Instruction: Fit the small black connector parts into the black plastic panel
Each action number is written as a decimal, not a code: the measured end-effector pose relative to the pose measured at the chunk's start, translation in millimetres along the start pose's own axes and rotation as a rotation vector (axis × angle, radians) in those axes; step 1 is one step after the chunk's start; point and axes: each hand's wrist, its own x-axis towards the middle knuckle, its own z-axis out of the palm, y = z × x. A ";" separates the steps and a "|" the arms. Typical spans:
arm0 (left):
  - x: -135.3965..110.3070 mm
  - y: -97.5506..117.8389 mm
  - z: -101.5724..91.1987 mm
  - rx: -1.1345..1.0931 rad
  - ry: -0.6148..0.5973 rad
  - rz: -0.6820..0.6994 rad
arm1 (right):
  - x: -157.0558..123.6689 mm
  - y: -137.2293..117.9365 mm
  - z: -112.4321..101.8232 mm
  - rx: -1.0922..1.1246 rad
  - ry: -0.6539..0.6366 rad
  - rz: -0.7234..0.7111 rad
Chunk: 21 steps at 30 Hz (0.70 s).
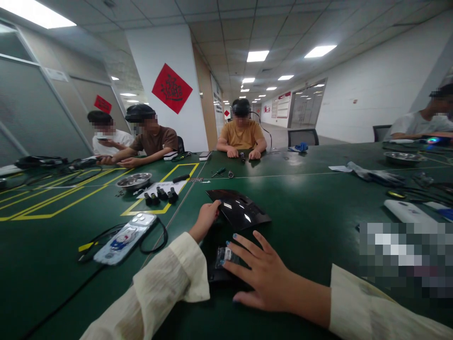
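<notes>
My left hand (pixel 206 219) grips the left edge of a glossy black curved panel (pixel 244 210), tilted above the green table. Fingers spread, my right hand (pixel 264 269) reaches over a small clear plastic packet (pixel 226 255) with a white label. Its fingertips overlap the packet's right side; whether they press on it I cannot tell. Under the packet lies a dark flat object (pixel 221 276), mostly covered by my right hand and left sleeve.
Left of my arms lies a phone (pixel 125 238) with a black strap. Beyond it are several black cylindrical parts (pixel 161 195) and a metal bowl (pixel 134 181). A white device (pixel 410 212), cables and gloves (pixel 375 174) lie on the right. Several people sit around the table (pixel 304 203).
</notes>
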 end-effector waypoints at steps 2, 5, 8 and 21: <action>-0.9 -1.3 -1.1 -0.003 -0.001 -0.008 | 0.1 0.3 0.7 0.036 -0.030 -0.013; -3.8 -2.5 -0.9 -0.006 0.015 -0.015 | -0.7 2.4 4.9 0.066 -0.016 -0.020; -7.2 -2.9 -0.5 0.075 0.057 -0.033 | -3.1 3.8 11.6 0.069 0.063 -0.104; 0.3 -10.1 -9.2 0.039 -0.122 -0.073 | -8.5 -13.9 -11.7 0.216 0.224 -0.289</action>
